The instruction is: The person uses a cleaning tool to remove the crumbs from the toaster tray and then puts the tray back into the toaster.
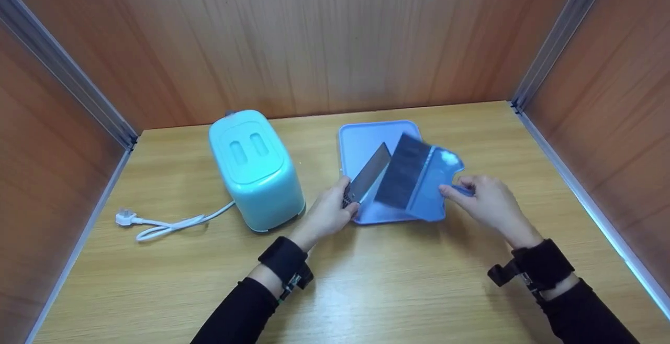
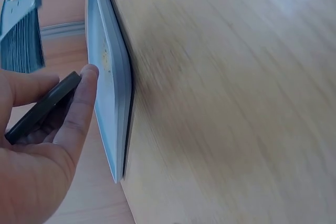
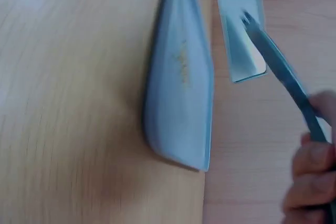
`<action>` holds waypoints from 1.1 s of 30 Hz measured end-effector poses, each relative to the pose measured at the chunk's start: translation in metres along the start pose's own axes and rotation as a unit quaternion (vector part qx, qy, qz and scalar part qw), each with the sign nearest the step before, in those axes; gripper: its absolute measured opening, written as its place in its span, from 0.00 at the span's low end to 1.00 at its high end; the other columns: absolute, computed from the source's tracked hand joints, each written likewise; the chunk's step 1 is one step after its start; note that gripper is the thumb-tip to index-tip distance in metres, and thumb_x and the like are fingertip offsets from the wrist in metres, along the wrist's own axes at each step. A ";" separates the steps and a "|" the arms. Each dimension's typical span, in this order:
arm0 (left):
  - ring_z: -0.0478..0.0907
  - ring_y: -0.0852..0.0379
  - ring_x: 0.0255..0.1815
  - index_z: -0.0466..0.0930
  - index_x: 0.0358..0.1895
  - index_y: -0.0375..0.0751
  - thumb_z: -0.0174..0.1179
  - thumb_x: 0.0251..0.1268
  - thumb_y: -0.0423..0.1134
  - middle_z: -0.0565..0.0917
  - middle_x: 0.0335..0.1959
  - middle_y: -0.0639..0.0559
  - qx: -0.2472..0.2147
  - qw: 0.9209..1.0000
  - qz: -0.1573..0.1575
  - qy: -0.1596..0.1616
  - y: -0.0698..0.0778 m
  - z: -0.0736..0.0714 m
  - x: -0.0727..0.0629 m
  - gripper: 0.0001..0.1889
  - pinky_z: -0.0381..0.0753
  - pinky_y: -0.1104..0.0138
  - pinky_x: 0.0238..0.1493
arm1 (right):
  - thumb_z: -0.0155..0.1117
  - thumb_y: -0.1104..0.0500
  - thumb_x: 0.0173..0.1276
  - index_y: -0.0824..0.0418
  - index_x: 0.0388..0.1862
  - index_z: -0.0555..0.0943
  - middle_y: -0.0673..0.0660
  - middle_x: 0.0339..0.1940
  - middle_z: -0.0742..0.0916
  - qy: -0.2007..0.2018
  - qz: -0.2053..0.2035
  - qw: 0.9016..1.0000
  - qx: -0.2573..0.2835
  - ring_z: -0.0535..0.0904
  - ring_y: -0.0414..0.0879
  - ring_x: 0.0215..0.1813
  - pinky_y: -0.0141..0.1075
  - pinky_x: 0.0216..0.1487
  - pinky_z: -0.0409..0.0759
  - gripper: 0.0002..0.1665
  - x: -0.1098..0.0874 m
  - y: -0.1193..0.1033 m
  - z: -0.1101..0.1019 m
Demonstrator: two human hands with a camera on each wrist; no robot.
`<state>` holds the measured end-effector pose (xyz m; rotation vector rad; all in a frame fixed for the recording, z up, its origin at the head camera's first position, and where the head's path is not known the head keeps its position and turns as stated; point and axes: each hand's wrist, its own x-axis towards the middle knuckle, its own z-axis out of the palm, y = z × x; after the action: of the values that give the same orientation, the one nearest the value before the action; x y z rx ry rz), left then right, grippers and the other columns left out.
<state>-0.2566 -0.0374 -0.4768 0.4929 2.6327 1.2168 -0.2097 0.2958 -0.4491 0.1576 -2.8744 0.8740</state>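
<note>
My left hand (image 1: 327,210) pinches one end of a slim metal crumb tray (image 1: 370,172), which slants above a blue rectangular tray (image 1: 361,137). In the left wrist view only its dark end shows between thumb and fingers. A blue hand brush (image 1: 434,189) with dark bristles is gripped by its handle in my right hand (image 1: 487,202). The bristles hang over the blue tray, close to the crumb tray; whether they touch it I cannot tell. Yellowish crumbs (image 3: 182,64) lie in the blue tray.
A turquoise toaster (image 1: 256,171) with a lid on top stands left of the blue tray. Its white cord and plug (image 1: 125,218) lie on the wooden table (image 1: 398,291) further left. Wooden panels (image 1: 314,40) enclose the back and both sides.
</note>
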 end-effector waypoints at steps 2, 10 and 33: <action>0.86 0.46 0.49 0.73 0.63 0.42 0.64 0.76 0.32 0.87 0.50 0.41 0.011 1.000 0.006 0.004 0.000 0.001 0.000 0.18 0.89 0.55 0.51 | 0.67 0.36 0.77 0.54 0.20 0.66 0.44 0.19 0.63 -0.077 0.018 0.995 0.053 0.59 0.39 0.23 0.32 0.27 0.57 0.34 -0.001 0.000 -0.001; 0.86 0.47 0.46 0.73 0.59 0.42 0.63 0.76 0.30 0.87 0.44 0.42 0.022 0.999 0.027 0.017 0.001 0.001 0.002 0.14 0.89 0.54 0.50 | 0.65 0.41 0.80 0.66 0.24 0.73 0.43 0.17 0.66 -0.260 0.008 0.955 0.140 0.59 0.37 0.20 0.28 0.24 0.56 0.34 -0.004 -0.001 0.006; 0.90 0.42 0.53 0.74 0.60 0.37 0.62 0.75 0.26 0.90 0.50 0.36 0.103 0.983 0.144 0.047 -0.002 0.006 0.002 0.15 0.92 0.53 0.55 | 0.66 0.42 0.79 0.65 0.21 0.74 0.43 0.16 0.66 -0.314 -0.021 0.938 0.144 0.60 0.37 0.19 0.27 0.23 0.56 0.33 -0.005 -0.010 0.019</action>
<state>-0.2566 -0.0337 -0.4823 0.8997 2.8608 1.0662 -0.2056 0.2773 -0.4596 0.6331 -3.2544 1.4603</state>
